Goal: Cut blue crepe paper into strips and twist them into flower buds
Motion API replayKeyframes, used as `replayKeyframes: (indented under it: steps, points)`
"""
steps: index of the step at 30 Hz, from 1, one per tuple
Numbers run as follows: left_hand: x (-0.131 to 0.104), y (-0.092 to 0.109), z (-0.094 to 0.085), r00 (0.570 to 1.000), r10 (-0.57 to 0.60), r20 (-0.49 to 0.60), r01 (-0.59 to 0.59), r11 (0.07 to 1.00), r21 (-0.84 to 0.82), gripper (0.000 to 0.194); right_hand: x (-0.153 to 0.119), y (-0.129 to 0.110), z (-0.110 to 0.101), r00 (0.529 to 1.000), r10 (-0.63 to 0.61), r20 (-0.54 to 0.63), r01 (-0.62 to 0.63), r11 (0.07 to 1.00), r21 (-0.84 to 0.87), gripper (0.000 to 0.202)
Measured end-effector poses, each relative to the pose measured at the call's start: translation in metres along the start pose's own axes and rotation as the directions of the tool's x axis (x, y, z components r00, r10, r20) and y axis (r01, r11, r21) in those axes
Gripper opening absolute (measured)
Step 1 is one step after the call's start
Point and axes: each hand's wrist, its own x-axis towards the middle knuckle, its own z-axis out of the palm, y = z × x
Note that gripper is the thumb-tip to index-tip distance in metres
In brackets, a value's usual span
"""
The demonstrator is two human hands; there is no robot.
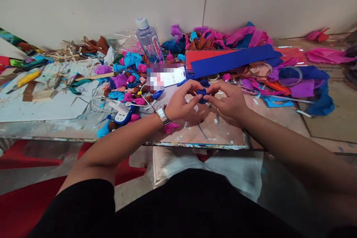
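Observation:
A small piece of dark blue crepe paper point(202, 97) is pinched between my two hands above the front of the table. My left hand point(182, 100), with a metal watch on its wrist, grips the piece's left side between thumb and fingers. From the right, my right hand point(227, 99) pinches the other side, fingertips close to those of the left. Just behind the hands lies a long dark blue paper strip point(231, 61) on red sheets. A phone point(174, 77) with a lit screen rests behind my left hand.
A water bottle point(150, 41) stands at the back. Rolled paper flowers in several colours point(129, 78) and a power strip point(122, 113) lie left. Tape rolls point(290, 76) and crumpled paper are right. A yellow cutter point(28, 78) sits on a white board point(55, 108) far left.

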Motion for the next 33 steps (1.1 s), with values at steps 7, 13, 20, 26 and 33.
replayKeyframes:
  steps: [7, 13, 20, 26, 33]
  points:
    - [0.0, 0.0, 0.0002, 0.999, -0.004, 0.048, 0.005, 1.0, -0.018, 0.033, 0.0009, -0.0027, 0.0021, 0.997, 0.078, -0.014, -0.078, 0.997, -0.001, 0.038]
    - [-0.0011, -0.0036, 0.0006, 0.998, -0.037, 0.05, 0.038, 0.999, -0.02, 0.035, 0.0005, -0.002, 0.0001, 0.997, 0.08, 0.005, -0.08, 0.997, 0.012, 0.028]
    - [0.0006, 0.001, 0.0029, 1.0, -0.023, 0.019, 0.023, 1.0, 0.02, 0.028, -0.0008, -0.004, 0.002, 0.998, 0.066, 0.026, -0.066, 0.998, 0.013, 0.037]
    - [-0.0003, 0.0026, 0.0013, 0.999, -0.014, 0.03, 0.014, 1.0, -0.015, 0.027, -0.0012, -0.004, 0.0042, 0.999, 0.038, 0.027, -0.038, 0.999, -0.01, 0.031]
    - [0.0043, -0.0008, -0.0047, 0.987, -0.141, 0.076, 0.153, 0.969, -0.195, 0.028, 0.0021, -0.0034, -0.002, 0.998, -0.035, 0.058, 0.04, 0.996, -0.08, 0.021]
